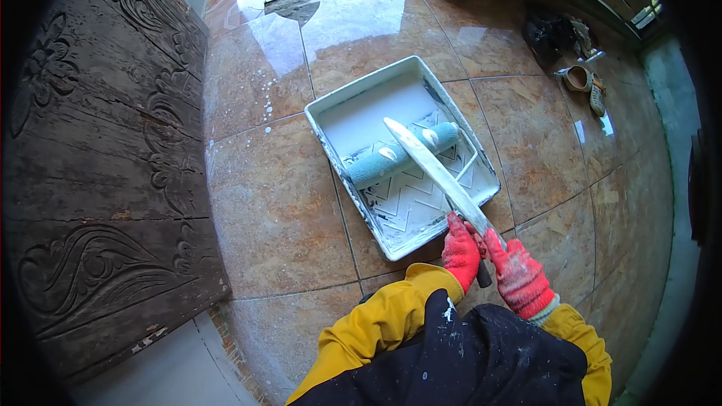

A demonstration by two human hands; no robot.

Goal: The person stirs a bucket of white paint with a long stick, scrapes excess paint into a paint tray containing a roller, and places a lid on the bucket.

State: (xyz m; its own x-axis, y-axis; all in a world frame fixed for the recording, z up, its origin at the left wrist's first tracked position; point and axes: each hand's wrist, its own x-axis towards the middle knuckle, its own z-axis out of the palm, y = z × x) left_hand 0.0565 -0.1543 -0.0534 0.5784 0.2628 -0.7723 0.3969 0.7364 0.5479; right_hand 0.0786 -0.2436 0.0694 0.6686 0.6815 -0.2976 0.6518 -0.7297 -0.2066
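A white paint tray (329, 143) lies tilted on the tiled floor, with white paint pooled at its far end. Across its ridged slope rests a paint roller (370, 170) with a light blue sleeve. My left hand (460, 252), in a red glove, is closed around the roller's handle, whose dark end pokes out below. In my right hand (520, 272), also gloved in red, is a long flat stick (440, 173) coated in white paint. It crosses over the roller sleeve, its far tip above the tray. White paint patches show on the sleeve beside the stick.
A carved dark wooden door (113, 143) stands along the left. At the right are shoes (583, 83) and a black plastic bag (543, 36) near the wall. White drips (268, 109) dot the tiles left of the tray. A broken tile patch (297, 6) lies farther off.
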